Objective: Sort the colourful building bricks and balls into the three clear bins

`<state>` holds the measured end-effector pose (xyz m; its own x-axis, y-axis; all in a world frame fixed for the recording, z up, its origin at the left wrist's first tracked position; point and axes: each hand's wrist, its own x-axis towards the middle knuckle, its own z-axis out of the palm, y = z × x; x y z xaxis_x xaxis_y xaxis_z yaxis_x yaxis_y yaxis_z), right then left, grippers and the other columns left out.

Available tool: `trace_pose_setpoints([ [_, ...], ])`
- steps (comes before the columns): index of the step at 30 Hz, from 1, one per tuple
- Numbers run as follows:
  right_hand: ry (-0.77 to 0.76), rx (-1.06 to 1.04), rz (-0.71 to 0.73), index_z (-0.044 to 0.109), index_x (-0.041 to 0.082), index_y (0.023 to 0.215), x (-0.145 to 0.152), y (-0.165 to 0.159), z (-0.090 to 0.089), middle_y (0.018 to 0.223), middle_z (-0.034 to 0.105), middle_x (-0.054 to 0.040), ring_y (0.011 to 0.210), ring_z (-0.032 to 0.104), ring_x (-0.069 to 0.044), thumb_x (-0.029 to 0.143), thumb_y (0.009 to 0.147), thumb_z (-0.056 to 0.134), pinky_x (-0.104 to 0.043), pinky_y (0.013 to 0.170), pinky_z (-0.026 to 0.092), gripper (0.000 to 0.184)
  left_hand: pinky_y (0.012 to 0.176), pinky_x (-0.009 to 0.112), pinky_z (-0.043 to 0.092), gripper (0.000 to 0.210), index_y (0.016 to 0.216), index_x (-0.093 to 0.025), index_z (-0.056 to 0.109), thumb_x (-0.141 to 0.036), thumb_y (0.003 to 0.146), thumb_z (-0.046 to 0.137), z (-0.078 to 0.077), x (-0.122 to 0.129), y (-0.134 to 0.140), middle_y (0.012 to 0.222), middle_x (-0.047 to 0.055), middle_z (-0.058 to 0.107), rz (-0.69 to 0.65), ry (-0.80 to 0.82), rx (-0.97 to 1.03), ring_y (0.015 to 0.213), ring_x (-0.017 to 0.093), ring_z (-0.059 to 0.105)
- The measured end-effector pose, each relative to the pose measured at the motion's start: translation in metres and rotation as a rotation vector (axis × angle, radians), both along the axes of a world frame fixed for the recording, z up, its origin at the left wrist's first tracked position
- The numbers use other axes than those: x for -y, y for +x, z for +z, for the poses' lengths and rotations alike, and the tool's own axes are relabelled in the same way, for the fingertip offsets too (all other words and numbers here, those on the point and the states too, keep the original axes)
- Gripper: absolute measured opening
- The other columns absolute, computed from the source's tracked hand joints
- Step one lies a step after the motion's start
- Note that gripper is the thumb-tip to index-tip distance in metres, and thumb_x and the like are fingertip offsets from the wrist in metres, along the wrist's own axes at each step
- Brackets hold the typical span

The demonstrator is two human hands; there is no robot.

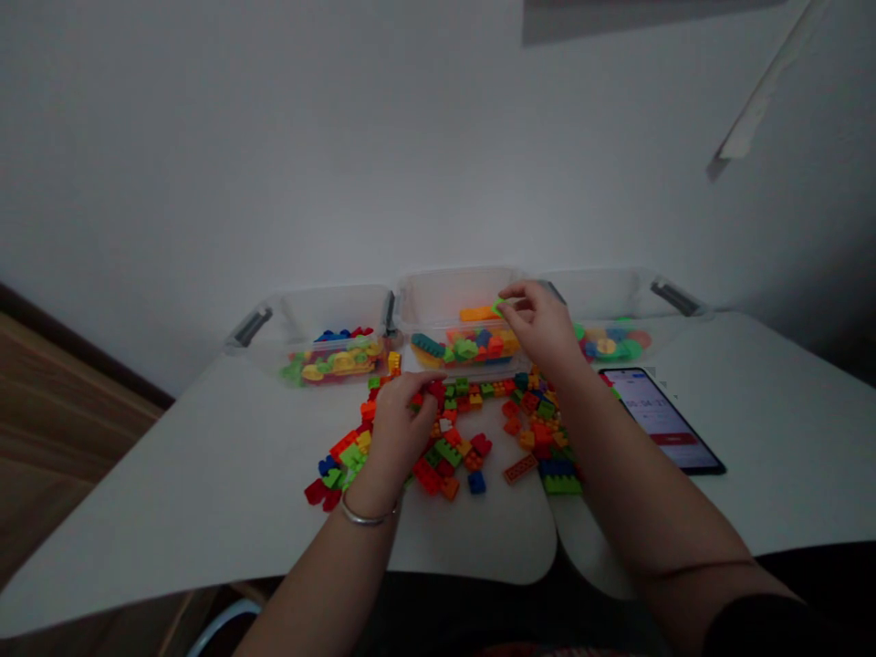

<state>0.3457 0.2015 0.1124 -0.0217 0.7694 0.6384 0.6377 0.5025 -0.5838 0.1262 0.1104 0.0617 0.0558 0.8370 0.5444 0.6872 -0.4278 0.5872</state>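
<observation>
My right hand [537, 319] is raised over the middle clear plastic box [458, 285], pinching a small bright green toy brick [497, 307] between thumb and fingertips. My left hand [405, 411] is low over a pile of loose toy bricks, its fingers curved and stretched toward a red brick. Whether those fingertips touch or hold a brick cannot be made out. Around the hands lie red, orange, green and blue bricks, among them a blue brick [477, 482] and an orange brick [521, 468]. Bricks of several colours fill the bottom of the middle box.
A left clear box [328, 301] and a right clear box [602, 285] flank the middle one against the wall, both holding coloured pieces. A phone [663, 420] showing a timer lies right of my right forearm. The white table [225, 474] has a notch at its front edge.
</observation>
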Motion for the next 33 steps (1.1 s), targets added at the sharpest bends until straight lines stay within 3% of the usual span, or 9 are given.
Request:
trace_pose_setpoints([
  [8, -0.097, 0.689, -0.081, 0.074, 0.018, 0.097, 0.014, -0.008, 0.015, 0.101, 0.076, -0.0102, 0.096, 0.066, -0.027, 0.035, 0.099, 0.034, -0.041, 0.088, 0.040, 0.042, 0.083, 0.040, 0.048, 0.031, 0.097, -0.019, 0.072, -0.018, 0.080, 0.046, -0.001, -0.001, 0.001, 0.090, 0.006, 0.074, 0.004, -0.028, -0.047, 0.087, 0.023, 0.067],
  [11, -0.116, 0.787, -0.064, 0.073, 0.019, 0.103, 0.016, -0.007, 0.019, 0.105, 0.075, -0.0107, 0.096, 0.066, -0.027, 0.037, 0.101, 0.029, -0.039, 0.085, 0.040, 0.048, 0.084, 0.040, 0.048, 0.031, 0.097, -0.019, 0.072, -0.018, 0.080, 0.046, -0.001, -0.001, 0.001, 0.091, 0.006, 0.074, 0.007, -0.029, -0.044, 0.088, 0.023, 0.067],
  [17, -0.123, 0.729, -0.017, 0.072, 0.017, 0.109, 0.011, -0.002, 0.015, 0.107, 0.075, -0.0119, 0.100, 0.066, -0.029, 0.038, 0.100, 0.033, -0.041, 0.088, 0.042, 0.045, 0.086, 0.042, 0.048, 0.031, 0.097, -0.019, 0.072, -0.020, 0.081, 0.046, -0.002, -0.002, 0.001, 0.092, 0.007, 0.074, 0.011, -0.069, -0.045, 0.090, 0.024, 0.066],
  [21, -0.004, 0.513, 0.040, 0.070, 0.017, 0.112, 0.016, -0.001, 0.017, 0.113, 0.073, -0.0100, 0.106, 0.063, -0.028, 0.034, 0.096, 0.043, -0.043, 0.098, 0.039, 0.036, 0.088, 0.041, 0.048, 0.029, 0.099, -0.021, 0.070, -0.022, 0.081, 0.048, 0.000, -0.001, 0.002, 0.093, 0.006, 0.073, 0.008, -0.128, 0.011, 0.091, 0.023, 0.066],
  [25, 0.099, 0.327, 0.101, 0.070, 0.019, 0.099, 0.033, -0.006, 0.028, 0.102, 0.074, -0.0090, 0.098, 0.064, -0.024, 0.030, 0.093, 0.048, -0.039, 0.091, 0.044, 0.025, 0.078, 0.034, 0.050, 0.020, 0.095, -0.021, 0.064, -0.024, 0.078, 0.054, 0.000, 0.001, 0.006, 0.084, 0.002, 0.070, 0.008, -0.196, 0.196, 0.082, 0.019, 0.065],
  [30, -0.139, 0.307, 0.405, 0.067, 0.021, 0.095, 0.056, -0.026, 0.030, 0.092, 0.073, -0.0036, 0.081, 0.066, -0.017, 0.030, 0.087, 0.062, -0.030, 0.074, 0.048, 0.013, 0.060, 0.024, 0.048, 0.012, 0.083, -0.021, 0.052, -0.025, 0.075, 0.059, -0.003, -0.001, 0.009, 0.072, -0.003, 0.062, -0.043, -0.265, 0.530, 0.066, 0.013, 0.061],
  [33, -0.272, 0.275, 0.499, 0.064, 0.020, 0.096, 0.062, -0.040, 0.022, 0.091, 0.072, -0.0029, 0.077, 0.066, -0.015, 0.028, 0.085, 0.065, -0.028, 0.070, 0.049, 0.014, 0.056, 0.022, 0.046, 0.013, 0.081, -0.021, 0.050, -0.026, 0.076, 0.061, -0.004, -0.002, 0.008, 0.069, -0.004, 0.060, -0.061, -0.270, 0.591, 0.062, 0.012, 0.059],
])
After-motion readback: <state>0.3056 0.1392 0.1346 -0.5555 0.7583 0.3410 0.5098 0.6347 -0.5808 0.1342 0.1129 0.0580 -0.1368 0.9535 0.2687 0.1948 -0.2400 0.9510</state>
